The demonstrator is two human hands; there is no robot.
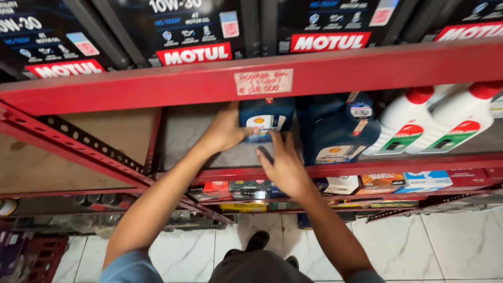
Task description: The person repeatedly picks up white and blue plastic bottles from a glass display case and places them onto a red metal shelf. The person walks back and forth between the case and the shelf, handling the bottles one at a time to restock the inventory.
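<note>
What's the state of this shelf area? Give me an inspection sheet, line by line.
Surface: red metal shelf, part bare at the left.
Job's things: blue bottle upright on the shelf.
Clutter: second blue bottle beside it; two white bottles with red caps; black boxes above; small cartons below.
Hands: left hand on the blue bottle's side; right hand at its front.
Cables: nothing seen.
Surroundings: white marble floor.

Blue bottle top hidden behind red shelf beam; left hand fingertips lost behind bottle; white bottles cut off right.
</note>
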